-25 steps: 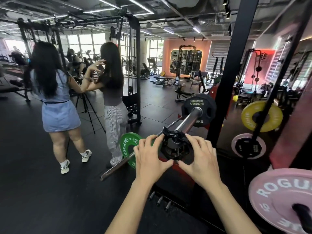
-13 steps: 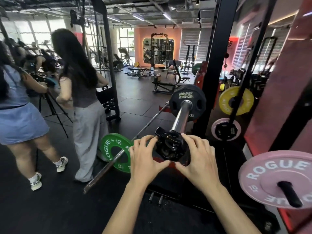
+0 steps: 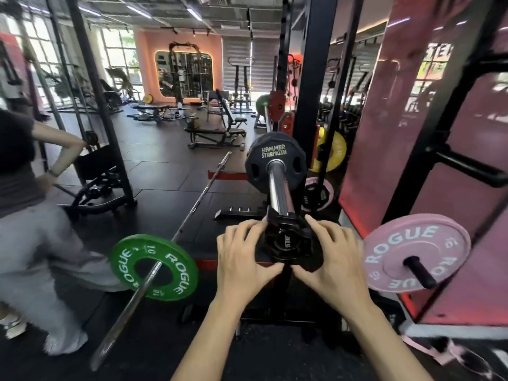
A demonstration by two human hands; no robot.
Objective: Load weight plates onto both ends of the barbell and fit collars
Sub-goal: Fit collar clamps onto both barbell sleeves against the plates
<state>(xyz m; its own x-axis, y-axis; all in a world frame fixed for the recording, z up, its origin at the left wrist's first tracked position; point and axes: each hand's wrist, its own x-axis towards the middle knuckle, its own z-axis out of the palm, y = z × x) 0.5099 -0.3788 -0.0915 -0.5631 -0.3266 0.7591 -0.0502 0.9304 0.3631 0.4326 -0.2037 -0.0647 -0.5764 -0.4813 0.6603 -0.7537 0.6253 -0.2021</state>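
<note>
A chrome barbell sleeve (image 3: 278,188) points toward me from the rack. A black Hammer Strength plate (image 3: 275,163) sits on it at the far end. A black collar (image 3: 288,237) sits on the near end of the sleeve, well apart from the plate. My left hand (image 3: 244,257) grips the collar's left side and my right hand (image 3: 330,257) grips its right side, fingers curled round it. The collar's lever sticks up at the top left.
A second bar with a green Rogue plate (image 3: 154,268) lies slanted on the floor to the left. A pink Rogue plate (image 3: 415,257) hangs on a rack peg at right, a yellow plate (image 3: 331,152) behind. A person in grey trousers (image 3: 35,243) stands at left. A black rack upright (image 3: 310,78) rises behind the sleeve.
My view has swung right and closer to the sleeve. Both hands stay on the collar. The people at left have shifted toward the frame's edge; only one is still partly visible.
</note>
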